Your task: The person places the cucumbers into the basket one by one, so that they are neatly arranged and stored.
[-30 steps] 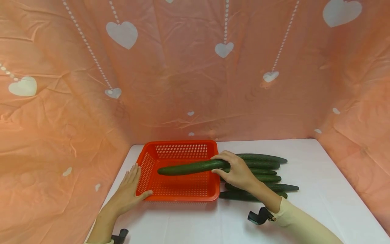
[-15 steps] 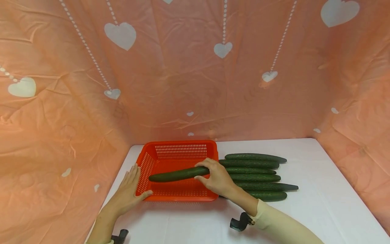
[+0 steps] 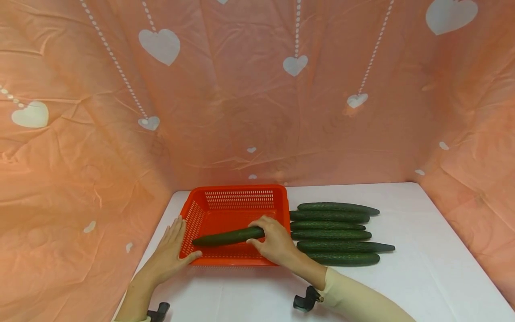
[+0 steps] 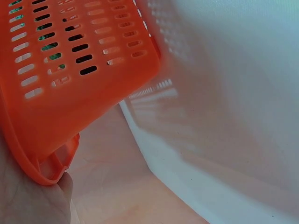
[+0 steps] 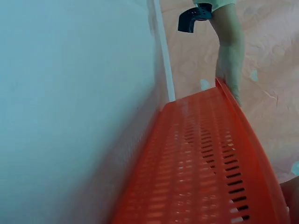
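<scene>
My right hand [image 3: 270, 239] grips the right end of a long dark green cucumber [image 3: 227, 236] and holds it low inside the orange slotted basket [image 3: 237, 198], lying left to right near the front wall. My left hand [image 3: 170, 252] rests flat against the basket's left front corner, thumb along the front rim [image 4: 44, 170]. Several more cucumbers [image 3: 334, 232] lie side by side on the white table [image 3: 402, 268] just right of the basket. The right wrist view shows the basket's outer wall [image 5: 201, 172] and my left forearm [image 5: 229, 51] beyond it.
Peach cloth with white hearts [image 3: 257, 98] walls in the table at the back and both sides. The table's left edge runs close beside the basket. Bare white tabletop lies in front of the basket and right of the cucumber row.
My right hand has carried the cucumber leftward and down, from above the basket's right rim to low inside it. The left hand stayed on the basket.
</scene>
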Available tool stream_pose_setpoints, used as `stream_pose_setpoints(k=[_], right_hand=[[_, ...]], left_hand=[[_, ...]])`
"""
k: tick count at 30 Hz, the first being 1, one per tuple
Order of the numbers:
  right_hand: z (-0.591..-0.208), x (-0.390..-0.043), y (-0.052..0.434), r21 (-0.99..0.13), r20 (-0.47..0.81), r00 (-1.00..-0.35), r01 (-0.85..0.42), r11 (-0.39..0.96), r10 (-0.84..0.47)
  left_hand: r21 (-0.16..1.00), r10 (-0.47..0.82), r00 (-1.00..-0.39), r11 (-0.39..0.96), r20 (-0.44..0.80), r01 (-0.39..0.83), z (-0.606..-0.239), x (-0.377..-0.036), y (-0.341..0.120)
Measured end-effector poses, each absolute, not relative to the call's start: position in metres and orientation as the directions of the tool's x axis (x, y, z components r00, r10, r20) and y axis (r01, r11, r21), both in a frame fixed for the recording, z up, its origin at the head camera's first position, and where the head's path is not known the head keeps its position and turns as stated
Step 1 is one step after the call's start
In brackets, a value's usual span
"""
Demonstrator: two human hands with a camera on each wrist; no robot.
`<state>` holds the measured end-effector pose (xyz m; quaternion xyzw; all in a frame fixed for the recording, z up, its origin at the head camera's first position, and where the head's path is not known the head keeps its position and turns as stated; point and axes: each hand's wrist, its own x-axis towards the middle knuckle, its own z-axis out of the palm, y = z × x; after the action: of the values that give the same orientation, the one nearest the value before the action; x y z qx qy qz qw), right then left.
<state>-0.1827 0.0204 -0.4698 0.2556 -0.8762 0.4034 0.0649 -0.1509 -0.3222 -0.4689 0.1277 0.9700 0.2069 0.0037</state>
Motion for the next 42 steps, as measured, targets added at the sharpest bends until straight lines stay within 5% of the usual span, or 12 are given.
stream_pose_setpoints(k=[18,23,30,42], right_hand=[[-0.471,-0.185,0.024,-0.655,0.24,-0.864,-0.481,0.582,-0.443],[-0.466,-0.189,0.032,-0.728,0.279,-0.858,-0.481,0.488,-0.431],[-0.457,-0.195,0.062,-0.783,0.35,-0.854,-0.493,0.379,-0.386],[-0.459,-0.191,0.129,-0.729,0.356,-0.853,-0.509,0.458,-0.382]], left_hand=[[0.393,0.26,-0.965,0.883,0.045,0.256,-0.465,-0.153,-0.32],[0.406,0.259,-0.965,0.879,0.036,0.25,-0.462,-0.154,-0.319],[0.409,0.263,-0.964,0.876,0.038,0.255,-0.462,-0.154,-0.32],[0.41,0.259,-0.965,0.876,0.044,0.254,-0.466,-0.147,-0.321]])
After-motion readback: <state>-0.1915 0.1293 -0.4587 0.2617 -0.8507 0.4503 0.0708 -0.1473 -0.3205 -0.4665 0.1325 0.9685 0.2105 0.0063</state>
